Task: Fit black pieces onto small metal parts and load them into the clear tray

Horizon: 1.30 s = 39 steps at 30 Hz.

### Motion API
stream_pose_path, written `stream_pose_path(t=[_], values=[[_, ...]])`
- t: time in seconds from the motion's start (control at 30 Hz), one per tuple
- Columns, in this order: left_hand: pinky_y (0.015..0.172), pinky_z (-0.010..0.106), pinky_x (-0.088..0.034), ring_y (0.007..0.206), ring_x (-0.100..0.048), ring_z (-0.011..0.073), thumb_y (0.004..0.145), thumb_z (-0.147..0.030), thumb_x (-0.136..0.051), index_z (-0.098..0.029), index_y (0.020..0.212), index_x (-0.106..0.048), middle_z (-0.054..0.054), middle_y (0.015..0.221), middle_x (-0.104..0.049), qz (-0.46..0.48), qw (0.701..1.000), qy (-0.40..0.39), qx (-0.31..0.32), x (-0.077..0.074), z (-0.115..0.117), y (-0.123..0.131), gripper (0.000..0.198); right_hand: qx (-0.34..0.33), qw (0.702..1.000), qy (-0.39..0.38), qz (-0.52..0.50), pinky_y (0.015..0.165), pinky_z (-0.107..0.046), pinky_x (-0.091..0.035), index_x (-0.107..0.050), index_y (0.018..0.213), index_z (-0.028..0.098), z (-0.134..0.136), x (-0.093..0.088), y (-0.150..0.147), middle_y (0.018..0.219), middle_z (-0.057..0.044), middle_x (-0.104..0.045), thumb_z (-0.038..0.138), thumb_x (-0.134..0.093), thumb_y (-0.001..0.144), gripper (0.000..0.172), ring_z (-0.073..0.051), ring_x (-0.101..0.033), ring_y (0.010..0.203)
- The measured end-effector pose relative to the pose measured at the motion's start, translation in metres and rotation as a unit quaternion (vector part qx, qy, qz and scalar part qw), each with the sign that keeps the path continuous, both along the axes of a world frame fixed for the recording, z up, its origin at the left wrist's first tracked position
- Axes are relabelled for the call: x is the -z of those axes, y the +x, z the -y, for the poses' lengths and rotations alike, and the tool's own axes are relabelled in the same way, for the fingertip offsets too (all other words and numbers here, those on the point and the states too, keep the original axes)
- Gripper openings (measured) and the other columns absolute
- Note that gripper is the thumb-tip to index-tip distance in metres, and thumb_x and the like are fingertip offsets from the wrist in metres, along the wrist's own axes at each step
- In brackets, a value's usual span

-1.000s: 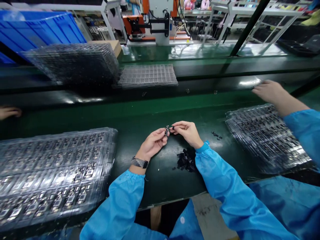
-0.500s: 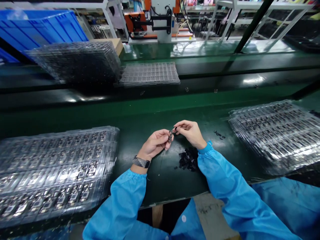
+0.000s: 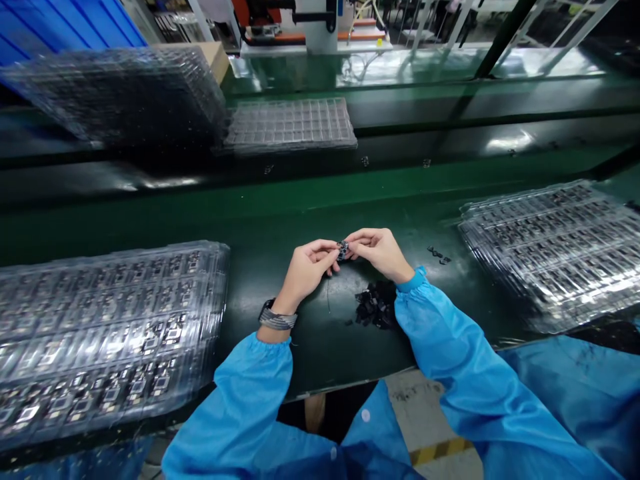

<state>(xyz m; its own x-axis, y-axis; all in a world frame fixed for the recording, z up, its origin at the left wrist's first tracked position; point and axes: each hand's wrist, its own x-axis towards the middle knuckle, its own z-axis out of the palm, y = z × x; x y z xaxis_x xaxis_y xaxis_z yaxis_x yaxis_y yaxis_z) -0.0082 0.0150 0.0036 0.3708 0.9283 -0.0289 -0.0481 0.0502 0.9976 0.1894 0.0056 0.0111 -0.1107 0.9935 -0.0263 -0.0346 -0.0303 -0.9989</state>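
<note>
Between the fingertips of both hands sits a small circuit board (image 3: 343, 251), dark with bright metallic spots. My left hand (image 3: 313, 265) pinches its left side, and a thin dark wire (image 3: 329, 297) hangs below that hand. From the right, my right hand (image 3: 376, 251) is closed with thumb and forefinger at the board's other side; any small piece in those fingertips is hidden. Just below my right hand lies a heap of small black pieces (image 3: 375, 305) on the green work surface (image 3: 310, 357). A few dark linked parts (image 3: 439, 255) lie right of my right wrist.
At left stands a clear tray of circuit boards (image 3: 115, 327); stacked trays holding parts (image 3: 555, 250) are at right. Clear compartment trays (image 3: 293, 123) and a tall tray stack (image 3: 125, 93) lie beyond the belt. A blue crate (image 3: 65, 23) and a machine (image 3: 320, 30) stand behind.
The board has turned between my fingers, and my right hand has come in against it. The black piece that showed in my right fingertips is now hidden. The view has tipped downward.
</note>
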Motion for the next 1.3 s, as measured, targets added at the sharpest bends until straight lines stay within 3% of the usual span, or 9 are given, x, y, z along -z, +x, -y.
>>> stream_pose_path(t=[0.37, 1.07, 1.3], values=[[0.05, 0.023, -0.047, 0.051, -0.061, 0.013, 0.083, -0.035, -0.076, -0.011, 0.098, -0.073, 0.004, 0.062, -0.07, -0.029, 0.999, 0.004, -0.023, -0.0016, 0.0017, 0.0026, 0.028, -0.032, 0.998, -0.05, -0.023, 0.07, -0.031, -0.061, -0.078, 0.089, 0.015, -0.0024, 0.0015, 0.0064, 0.08, -0.009, -0.081, 0.039, -0.087, 0.073, 0.03, -0.023, -0.079, 0.079], [0.048, 0.023, -0.044, 0.047, -0.057, 0.0114, 0.081, -0.034, -0.08, -0.011, 0.094, -0.075, 0.006, 0.062, -0.071, 0.025, 0.999, -0.038, -0.013, -0.0013, -0.0007, -0.0001, 0.027, -0.029, 0.999, -0.042, -0.017, 0.076, -0.034, -0.063, -0.078, 0.092, 0.015, 0.0011, -0.0027, 0.0074, 0.084, -0.008, -0.081, 0.039, -0.087, 0.075, 0.031, -0.024, -0.079, 0.083], [0.048, 0.023, -0.045, 0.049, -0.06, 0.0124, 0.084, -0.033, -0.077, -0.011, 0.098, -0.075, 0.005, 0.062, -0.071, -0.03, 0.999, -0.006, -0.025, -0.003, 0.0017, 0.0001, 0.025, -0.018, 0.998, -0.063, -0.019, 0.072, -0.032, -0.062, -0.076, 0.092, 0.015, 0.0005, -0.0035, 0.0062, 0.081, -0.008, -0.081, 0.033, -0.085, 0.075, 0.025, -0.023, -0.08, 0.079]])
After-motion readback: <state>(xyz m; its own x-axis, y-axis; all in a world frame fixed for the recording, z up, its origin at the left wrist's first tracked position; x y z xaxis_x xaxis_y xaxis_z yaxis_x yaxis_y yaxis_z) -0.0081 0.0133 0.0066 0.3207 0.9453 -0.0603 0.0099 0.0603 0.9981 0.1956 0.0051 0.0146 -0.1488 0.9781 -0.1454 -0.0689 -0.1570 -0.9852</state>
